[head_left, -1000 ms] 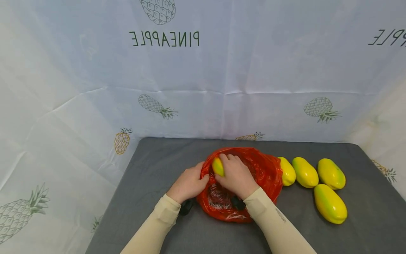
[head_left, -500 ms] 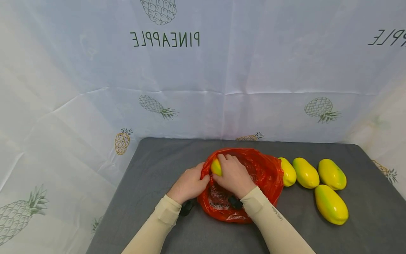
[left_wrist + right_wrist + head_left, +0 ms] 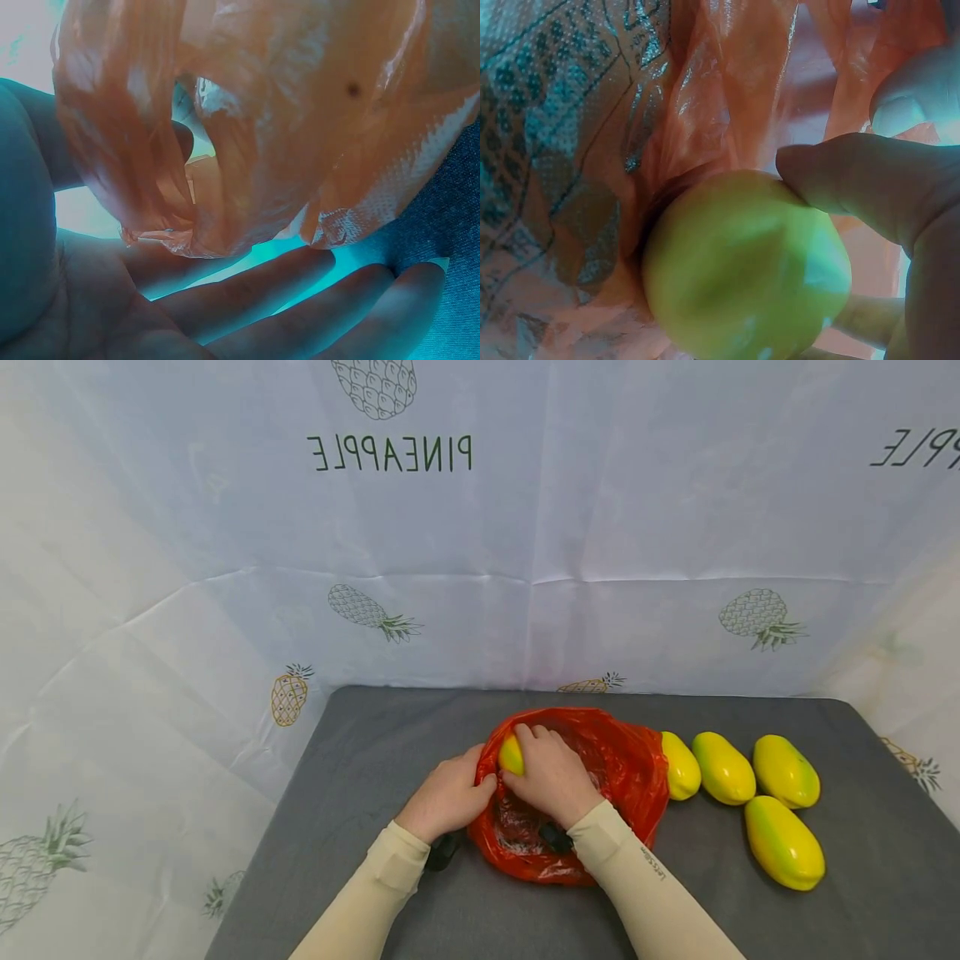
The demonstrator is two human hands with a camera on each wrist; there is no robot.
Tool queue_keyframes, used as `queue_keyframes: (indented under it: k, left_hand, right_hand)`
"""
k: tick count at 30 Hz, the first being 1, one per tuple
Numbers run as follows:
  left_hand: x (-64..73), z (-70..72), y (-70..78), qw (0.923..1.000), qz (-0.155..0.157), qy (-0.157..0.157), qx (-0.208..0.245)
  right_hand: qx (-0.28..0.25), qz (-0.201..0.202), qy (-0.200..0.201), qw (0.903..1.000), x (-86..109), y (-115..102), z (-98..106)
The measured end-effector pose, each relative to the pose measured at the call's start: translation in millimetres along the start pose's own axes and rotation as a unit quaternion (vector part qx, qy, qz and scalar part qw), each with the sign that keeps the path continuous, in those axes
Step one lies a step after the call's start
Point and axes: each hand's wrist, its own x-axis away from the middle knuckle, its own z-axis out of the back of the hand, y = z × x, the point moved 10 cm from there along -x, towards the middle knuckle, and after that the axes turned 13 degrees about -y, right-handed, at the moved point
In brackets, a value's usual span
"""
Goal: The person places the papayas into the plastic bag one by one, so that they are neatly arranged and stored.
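A red plastic bag (image 3: 630, 777) lies with its mouth facing up in the head view. My left hand (image 3: 448, 795) holds the bag's left rim, its thumb over the edge inside and its fingers along the outside. In the left wrist view those fingers (image 3: 247, 300) stretch beneath the thin plastic. Inside the mouth, my right hand (image 3: 553, 774) grips a yellow mango (image 3: 512, 755) against the left wall. The right wrist view shows the thumb (image 3: 832, 169) on top of the rounded fruit, with bag folds around it. Part of the bag's inside is hidden by my right hand and wrist.
Several more yellow mangoes lie right of the bag: one touching its side (image 3: 680, 767), one beside that (image 3: 723, 767), one farther right (image 3: 785, 771) and one nearer (image 3: 783, 843). All rest on a grey table (image 3: 360, 735). A pineapple-print curtain (image 3: 480, 527) hangs behind.
My right hand has shifted slightly left with the mango, closer to the bag's left wall. The left hand keeps its hold on the rim, and the other mangoes lie as before.
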Motion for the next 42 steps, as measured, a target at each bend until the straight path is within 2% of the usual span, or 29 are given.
queue_keyframes:
  k: [4, 8, 13, 18, 27, 36, 42]
  left_hand:
    - [-2.1, -2.3, 3.6, 1.0, -0.004, -0.001, -0.002]
    - [-3.7, -4.3, 4.9, 1.0, -0.003, -0.002, 0.0]
    - [-4.1, -6.5, 5.1, 1.0, -0.002, -0.005, 0.007]
    - [-1.9, -3.6, 2.7, 0.9999, 0.004, 0.0, 0.014]
    - [5.2, 0.4, -9.8, 0.9993, 0.025, 0.005, 0.028]
    - [2.4, -4.2, -10.9, 0.9992, 0.03, 0.003, 0.027]
    - [0.0, -7.9, -6.0, 0.9991, 0.031, 0.003, 0.027]
  right_hand:
    - [0.002, -0.001, 0.007, 1.0, 6.3, 4.2, 4.3]
    - [-0.006, 0.009, 0.02, 0.9998, 20.2, 4.2, 19.9]
    - [-0.011, 0.027, 0.038, 0.9988, 51.4, 7.8, 48.2]
    - [0.009, 0.025, 0.064, 0.9976, 89.2, 26.7, 75.2]
    - [0.019, -0.03, 0.089, 0.9954, 156.0, 89.8, 96.9]
    - [0.032, -0.14, 0.105, 0.984, 214.4, 183.5, 84.8]
    - [0.021, -0.198, 0.097, 0.9751, 238.4, 231.6, 74.3]
